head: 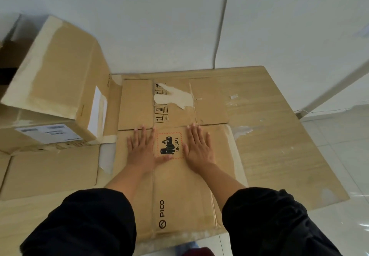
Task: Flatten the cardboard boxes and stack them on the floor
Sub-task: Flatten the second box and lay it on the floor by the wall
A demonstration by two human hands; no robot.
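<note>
Left hand [140,149] and right hand [198,147] are pressing spread flat on the flattened PICO box [175,181] atop the floor stack; I'm watching for flaps springing back, box sliding.

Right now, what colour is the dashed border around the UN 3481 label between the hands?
Red-orange dashes around the black-printed label, on the brown flattened box; head view.
</note>
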